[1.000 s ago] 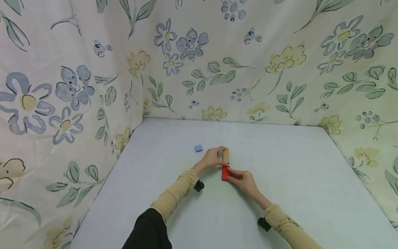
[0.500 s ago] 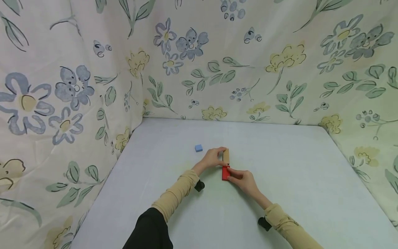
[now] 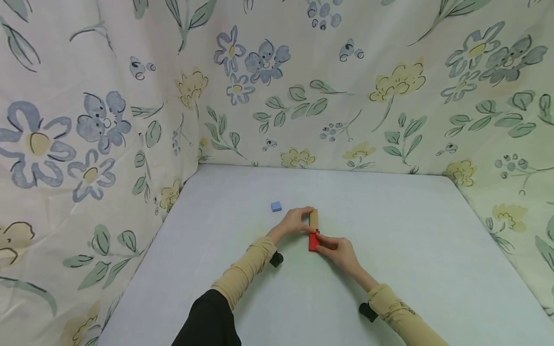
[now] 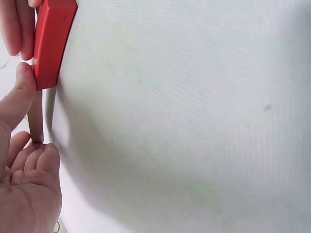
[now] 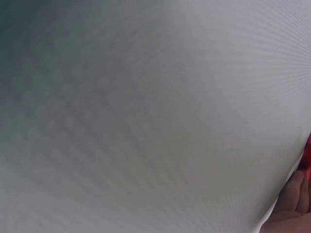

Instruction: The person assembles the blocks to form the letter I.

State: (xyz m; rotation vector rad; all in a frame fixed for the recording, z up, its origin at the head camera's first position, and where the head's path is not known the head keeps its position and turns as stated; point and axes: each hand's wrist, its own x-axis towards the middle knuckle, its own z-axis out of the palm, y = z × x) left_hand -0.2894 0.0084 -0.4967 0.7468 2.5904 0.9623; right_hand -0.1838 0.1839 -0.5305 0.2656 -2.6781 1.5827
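A small tan block is pinched by my left hand, the thumb at its near end and the fingers at its far end. Right in front of it lies a red block, which my right hand holds by its right side. The two blocks are in line, end to end. In the left wrist view the left thumb is against the red block, and the tan block shows only as a narrow strip. The right wrist view catches just a corner of the red block beside the right hand.
A small blue block lies on the white table, left of the left hand. Flowered cloth hangs along the back and sides. A black wrist camera sits under the left sleeve, another black camera under the right.
My left hand and the tan block have shifted slightly towards me, closer to the red block. The right hand, red block and blue block look unmoved.
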